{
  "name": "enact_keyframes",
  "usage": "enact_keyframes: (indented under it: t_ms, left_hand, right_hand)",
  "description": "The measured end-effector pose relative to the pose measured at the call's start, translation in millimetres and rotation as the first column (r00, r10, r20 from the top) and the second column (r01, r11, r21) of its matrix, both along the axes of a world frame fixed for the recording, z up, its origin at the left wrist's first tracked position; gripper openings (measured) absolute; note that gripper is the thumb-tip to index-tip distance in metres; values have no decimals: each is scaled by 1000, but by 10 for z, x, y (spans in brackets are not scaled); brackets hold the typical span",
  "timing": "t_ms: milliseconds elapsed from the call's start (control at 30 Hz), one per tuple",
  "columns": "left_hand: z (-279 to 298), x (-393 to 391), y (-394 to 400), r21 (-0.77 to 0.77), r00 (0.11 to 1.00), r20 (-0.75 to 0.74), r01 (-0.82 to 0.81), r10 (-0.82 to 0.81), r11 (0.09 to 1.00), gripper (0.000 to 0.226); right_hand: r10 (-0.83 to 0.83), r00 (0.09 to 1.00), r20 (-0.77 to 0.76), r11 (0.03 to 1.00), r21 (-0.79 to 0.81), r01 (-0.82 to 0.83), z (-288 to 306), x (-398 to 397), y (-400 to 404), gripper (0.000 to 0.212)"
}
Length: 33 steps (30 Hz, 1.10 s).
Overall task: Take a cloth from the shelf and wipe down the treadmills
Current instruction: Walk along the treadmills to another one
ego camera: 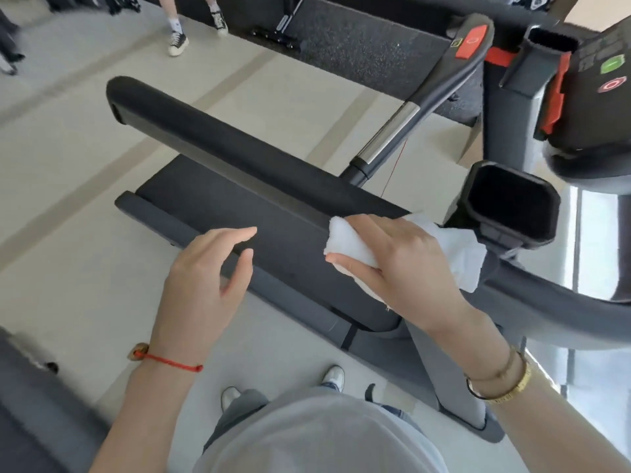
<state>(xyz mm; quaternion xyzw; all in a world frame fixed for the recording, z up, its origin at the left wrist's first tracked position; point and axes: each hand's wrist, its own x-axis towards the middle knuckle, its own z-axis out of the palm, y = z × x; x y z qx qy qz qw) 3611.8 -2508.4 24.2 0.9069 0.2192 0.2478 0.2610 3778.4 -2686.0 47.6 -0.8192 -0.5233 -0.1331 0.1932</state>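
The white cloth [355,247] sat bunched on the treadmill's padded handrail [239,148] near the cup holder [512,203], the right hand [392,257] curled around it and pressing down. It looked soft and light, best gripped as a wad. The left hand [205,264] hovered spread, holding nothing.

One white cloth [348,247], two bare hands, left [205,268] and right [399,254], one padded treadmill handrail [218,141], one cup holder [508,206], three wrist bracelets, and two red stop buttons.
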Motion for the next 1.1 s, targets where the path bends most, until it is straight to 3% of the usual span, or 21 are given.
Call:
enact_keyframes:
  t_ms: [133, 367, 733, 1100]
  left_hand:
    - [-82, -436, 292, -1, 994, -4, -108, 108, 994, 27]
    - [-185, -1434, 987, -2, 949, -95, -302, 300, 953, 25]
    - [-211, -2663, 2011, -36, 849, -128, -521, 513, 853, 24]
    - [-388, -2853, 3081, -100, 784, -106, -620, 611, 778, 24]
  right_hand:
    - [38, 995, -94, 999, -30, -41, -118, -280, 456, 43]
    - [19, 873, -487, 968, -209, -138, -330, -976, 1452, 38]
    - [99, 826, -555, 940, -220, -261, -498, -1890, 2899, 37]
    - [221, 847, -484, 918, -191, -348, -646, -1975, 4284, 43]
